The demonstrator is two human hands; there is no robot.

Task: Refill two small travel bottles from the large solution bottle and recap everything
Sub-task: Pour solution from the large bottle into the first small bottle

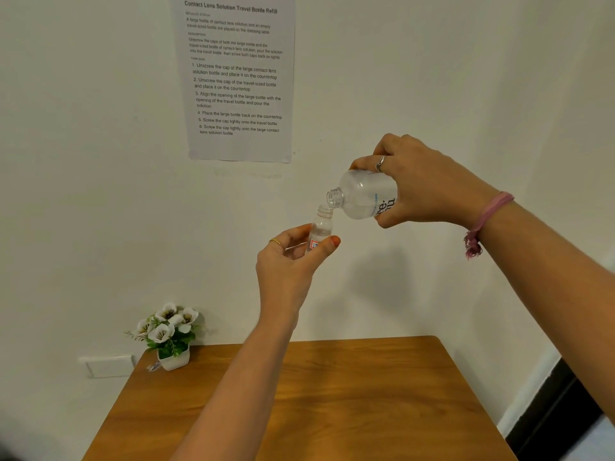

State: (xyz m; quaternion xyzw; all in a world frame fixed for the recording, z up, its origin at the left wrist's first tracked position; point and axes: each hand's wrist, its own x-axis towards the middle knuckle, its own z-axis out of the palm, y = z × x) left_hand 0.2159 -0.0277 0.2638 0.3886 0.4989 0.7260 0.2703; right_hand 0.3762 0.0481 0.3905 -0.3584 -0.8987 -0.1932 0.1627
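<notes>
My left hand [293, 261] holds a small clear travel bottle [321, 227] upright, uncapped, high above the table, with a red-and-white label near its base. My right hand [422, 188] grips the large clear solution bottle [362, 194] and tips it to the left. Its open neck sits just above and to the right of the small bottle's mouth. Some clear liquid shows in the small bottle. No caps and no second travel bottle are in view.
A wooden table [332, 410] lies below my arms. A small white pot of white flowers [169, 334] stands at its back left corner. A printed instruction sheet [238, 78] hangs on the white wall. A wall socket [106, 366] sits left of the table.
</notes>
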